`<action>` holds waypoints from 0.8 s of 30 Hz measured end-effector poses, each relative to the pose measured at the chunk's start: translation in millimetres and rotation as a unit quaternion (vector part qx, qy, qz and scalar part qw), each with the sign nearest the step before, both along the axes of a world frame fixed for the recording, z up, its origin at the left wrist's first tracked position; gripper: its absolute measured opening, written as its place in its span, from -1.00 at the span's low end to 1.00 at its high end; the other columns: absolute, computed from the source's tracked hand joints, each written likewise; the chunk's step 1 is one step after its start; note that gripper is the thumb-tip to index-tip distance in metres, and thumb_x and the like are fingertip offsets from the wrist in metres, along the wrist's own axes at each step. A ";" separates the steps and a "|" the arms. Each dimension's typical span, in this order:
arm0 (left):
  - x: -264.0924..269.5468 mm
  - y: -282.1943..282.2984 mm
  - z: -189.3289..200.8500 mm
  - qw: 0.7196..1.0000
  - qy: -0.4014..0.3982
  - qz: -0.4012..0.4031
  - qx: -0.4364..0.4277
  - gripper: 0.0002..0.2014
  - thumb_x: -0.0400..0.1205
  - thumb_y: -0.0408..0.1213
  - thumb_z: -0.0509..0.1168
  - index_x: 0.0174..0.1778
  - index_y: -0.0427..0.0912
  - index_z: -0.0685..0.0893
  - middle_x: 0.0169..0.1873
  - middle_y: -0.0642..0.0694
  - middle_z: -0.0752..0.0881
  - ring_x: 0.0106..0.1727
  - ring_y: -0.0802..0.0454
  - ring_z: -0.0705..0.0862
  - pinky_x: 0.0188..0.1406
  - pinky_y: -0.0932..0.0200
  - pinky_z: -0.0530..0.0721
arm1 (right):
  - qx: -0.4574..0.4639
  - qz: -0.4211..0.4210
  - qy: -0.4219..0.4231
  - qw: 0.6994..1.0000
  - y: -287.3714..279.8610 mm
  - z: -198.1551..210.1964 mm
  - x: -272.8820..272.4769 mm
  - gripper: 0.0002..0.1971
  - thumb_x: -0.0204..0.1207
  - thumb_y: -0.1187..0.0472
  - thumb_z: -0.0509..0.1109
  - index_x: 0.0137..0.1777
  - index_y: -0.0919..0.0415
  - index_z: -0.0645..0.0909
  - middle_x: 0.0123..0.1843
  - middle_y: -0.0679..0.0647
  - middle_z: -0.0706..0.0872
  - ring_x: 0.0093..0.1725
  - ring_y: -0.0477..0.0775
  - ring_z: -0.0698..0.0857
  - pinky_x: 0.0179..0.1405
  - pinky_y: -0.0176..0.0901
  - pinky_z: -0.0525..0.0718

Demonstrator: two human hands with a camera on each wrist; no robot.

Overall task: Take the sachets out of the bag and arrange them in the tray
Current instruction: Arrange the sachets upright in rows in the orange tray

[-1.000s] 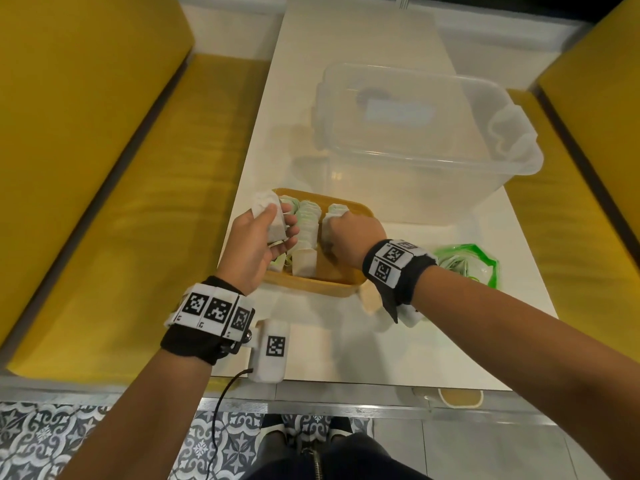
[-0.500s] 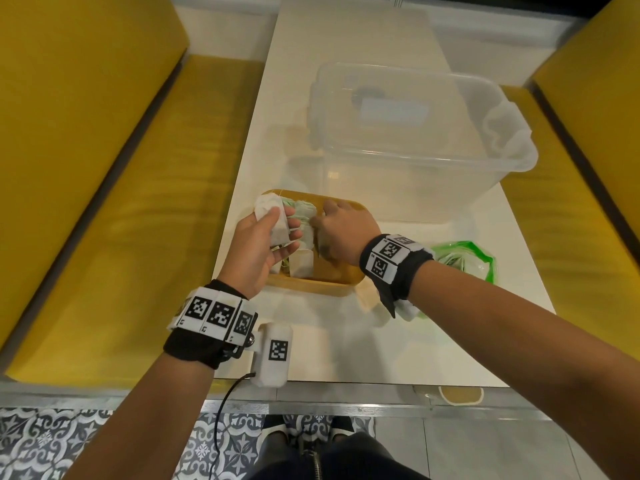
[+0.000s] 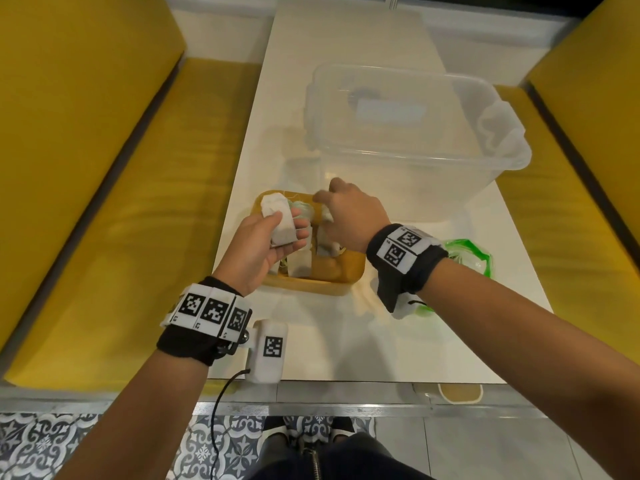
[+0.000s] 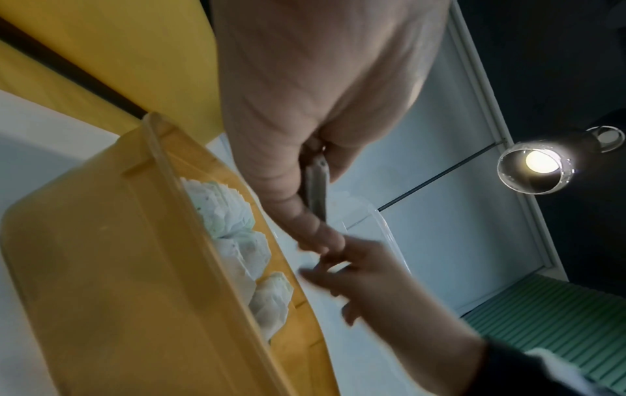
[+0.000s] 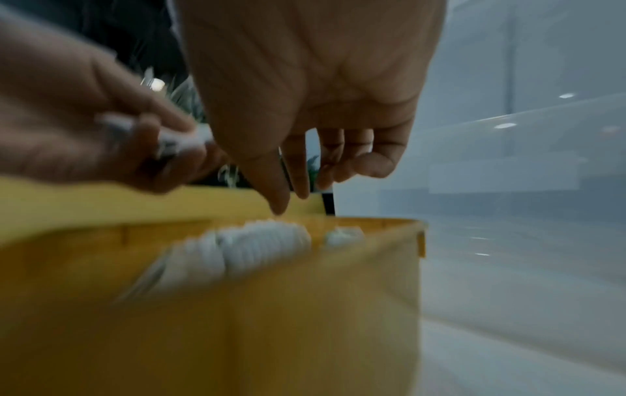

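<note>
head view: several white sachets (image 3: pixel 304 261) are already stood in rows inside the yellow tray (image 3: pixel 346 287) near the middle of the surface (image 3: pixel 339 50). a small stack of sachets (image 3: pixel 278 221) is pinched between thumb and fingers of the left hand (image 3: pixel 259 251), at 9 o'clock over the tray. the right hand (image 3: pixel 349 216) is held over the tray's far rim at 12 o'clock, fingers loosely curled, nothing seen in its grip. the green bag (image 3: pixel 467 254) lies at 3 o'clock of the tray; what is left inside cannot be told. the task is judged partly done, with the held stack not yet placed.
</note>
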State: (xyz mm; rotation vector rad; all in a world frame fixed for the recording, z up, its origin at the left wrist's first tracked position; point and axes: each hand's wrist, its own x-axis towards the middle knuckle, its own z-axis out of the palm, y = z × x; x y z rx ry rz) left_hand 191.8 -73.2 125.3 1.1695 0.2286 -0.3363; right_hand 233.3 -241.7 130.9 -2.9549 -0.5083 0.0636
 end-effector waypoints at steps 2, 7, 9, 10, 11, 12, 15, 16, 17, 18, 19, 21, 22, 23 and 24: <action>-0.3 -0.9 2.5 0.999 -0.013 -0.038 0.015 -0.72 0.78 -0.34 0.07 0.24 -0.35 0.63 -0.04 -0.25 0.80 0.01 -0.10 0.80 -0.15 0.18 0.77 | 0.158 -0.013 -0.005 0.987 -1.5 16.3 -0.9 -0.68 0.58 0.13 0.33 0.32 0.08 0.61 0.11 0.06 0.61 0.01 0.06 0.60 -0.01 -0.02 0.65; -3.4 -10.1 10.5 0.991 -0.051 -0.111 0.055 -0.80 0.74 -0.37 0.18 0.22 -0.28 0.64 -0.14 -0.15 0.83 0.03 -0.07 0.81 -0.02 0.10 0.79 | 0.344 0.046 0.121 0.930 1.1 44.8 -9.0 -0.71 0.47 0.20 0.49 0.21 0.05 0.71 0.11 0.00 0.74 -0.01 0.02 0.68 0.05 -0.26 0.63; -4.9 -14.3 12.7 0.988 -0.061 -0.126 0.070 -0.78 0.72 -0.36 0.22 0.26 -0.27 0.62 -0.03 -0.19 0.82 0.08 -0.07 0.80 -0.02 0.11 0.79 | 0.301 0.051 0.130 0.943 0.3 45.6 -9.4 -0.71 0.42 0.27 0.51 0.15 0.11 0.73 0.08 0.02 0.77 -0.05 0.02 0.69 0.00 -0.22 0.66; -5.7 -15.8 13.2 0.986 -0.063 -0.132 0.075 -0.77 0.71 -0.36 0.23 0.26 -0.27 0.62 0.01 -0.21 0.82 0.10 -0.07 0.79 -0.02 0.13 0.79 | 0.289 0.045 0.122 0.949 -1.3 45.7 -9.0 -0.76 0.41 0.31 0.51 0.08 0.18 0.75 0.00 0.04 0.78 -0.12 0.01 0.68 -0.05 -0.19 0.67; -6.5 -16.7 13.5 0.985 -0.065 -0.138 0.078 -0.76 0.70 -0.37 0.24 0.27 -0.27 0.62 0.03 -0.22 0.81 0.11 -0.07 0.79 -0.02 0.14 0.78 | 0.287 0.035 0.113 0.951 -3.6 46.2 -8.4 -0.82 0.40 0.34 0.52 0.01 0.24 0.76 -0.10 0.07 0.78 -0.21 -0.02 0.66 -0.13 -0.18 0.67; -7.4 -17.3 13.4 0.984 -0.066 -0.145 0.076 -0.75 0.70 -0.37 0.24 0.30 -0.28 0.61 0.06 -0.23 0.80 0.13 -0.08 0.78 -0.01 0.15 0.78 | 0.293 0.023 0.110 0.950 -6.5 46.9 -8.1 -0.87 0.40 0.36 0.52 -0.05 0.30 0.76 -0.19 0.11 0.75 -0.30 -0.04 0.63 -0.21 -0.18 0.67; -9.3 -15.9 12.6 0.986 -0.050 -0.153 0.049 -0.71 0.74 -0.34 0.18 0.37 -0.26 0.56 0.14 -0.25 0.77 0.19 -0.09 0.75 0.04 0.13 0.77 | 0.315 0.008 0.108 0.943 -15.2 49.9 -9.0 -0.92 0.44 0.37 0.52 -0.11 0.38 0.73 -0.25 0.31 0.70 -0.37 -0.02 0.60 -0.33 -0.16 0.72; -9.8 -15.4 12.1 0.987 -0.045 -0.151 0.042 -0.72 0.74 -0.33 0.17 0.37 -0.24 0.54 0.15 -0.26 0.76 0.19 -0.09 0.76 0.02 0.14 0.78 | 0.318 0.004 0.107 0.942 -17.8 50.2 -9.2 -0.92 0.45 0.37 0.51 -0.10 0.39 0.73 -0.21 0.37 0.70 -0.34 0.01 0.61 -0.32 -0.13 0.75; -10.4 -15.3 12.1 0.987 -0.046 -0.147 0.046 -0.72 0.75 -0.33 0.16 0.37 -0.24 0.54 0.15 -0.25 0.76 0.17 -0.07 0.76 -0.01 0.16 0.78 | 0.319 0.001 0.107 0.942 -20.0 50.8 -9.5 -0.91 0.47 0.37 0.49 -0.08 0.39 0.73 -0.18 0.40 0.70 -0.32 0.04 0.62 -0.30 -0.09 0.77; -10.7 -15.5 12.1 0.987 -0.051 -0.140 0.060 -0.72 0.74 -0.33 0.17 0.36 -0.26 0.55 0.15 -0.24 0.76 0.14 -0.05 0.78 -0.05 0.19 0.77 | 0.322 -0.002 0.106 0.941 -21.4 51.6 -10.5 -0.91 0.48 0.36 0.48 -0.07 0.39 0.73 -0.16 0.41 0.71 -0.30 0.05 0.63 -0.28 -0.06 0.78; -10.8 -15.9 11.9 0.987 -0.058 -0.130 0.080 -0.72 0.73 -0.33 0.19 0.35 -0.28 0.56 0.14 -0.23 0.76 0.09 -0.03 0.79 -0.08 0.21 0.77 | 0.327 -0.003 0.106 0.939 -22.0 52.6 -11.8 -0.91 0.50 0.35 0.47 -0.05 0.37 0.74 -0.15 0.41 0.71 -0.29 0.07 0.64 -0.27 -0.05 0.79; -10.7 -17.5 10.9 0.986 -0.070 -0.106 0.112 -0.73 0.72 -0.34 0.22 0.31 -0.30 0.59 0.08 -0.21 0.78 -0.02 0.02 0.82 -0.15 0.26 0.76 | 0.337 0.000 0.108 0.935 -22.2 54.1 -14.8 -0.88 0.54 0.32 0.44 0.02 0.33 0.75 -0.12 0.38 0.73 -0.25 0.13 0.68 -0.27 -0.07 0.80; -10.6 -18.2 10.1 0.985 -0.076 -0.096 0.121 -0.74 0.71 -0.35 0.23 0.30 -0.32 0.60 0.06 -0.20 0.78 -0.05 0.04 0.82 -0.16 0.26 0.76 | 0.343 0.001 0.111 0.933 -21.6 54.8 -16.6 -0.86 0.56 0.30 0.42 0.05 0.31 0.76 -0.10 0.35 0.74 -0.20 0.18 0.71 -0.26 -0.06 0.81; -10.8 -18.8 9.7 0.985 -0.083 -0.088 0.126 -0.74 0.71 -0.35 0.24 0.29 -0.32 0.62 0.05 -0.19 0.79 -0.06 0.04 0.82 -0.16 0.25 0.76 | 0.351 -0.003 0.115 0.929 -20.8 55.2 -18.2 -0.84 0.57 0.29 0.41 0.08 0.29 0.76 -0.08 0.33 0.76 -0.16 0.20 0.73 -0.27 -0.04 0.81; -11.4 -19.3 9.3 0.984 -0.089 -0.081 0.129 -0.75 0.71 -0.35 0.25 0.28 -0.30 0.63 0.04 -0.18 0.80 -0.06 0.05 0.81 -0.15 0.24 0.76 | 0.363 -0.010 0.120 0.924 -20.1 55.8 -19.7 -0.83 0.58 0.29 0.40 0.09 0.30 0.76 -0.05 0.30 0.77 -0.14 0.19 0.74 -0.28 -0.04 0.82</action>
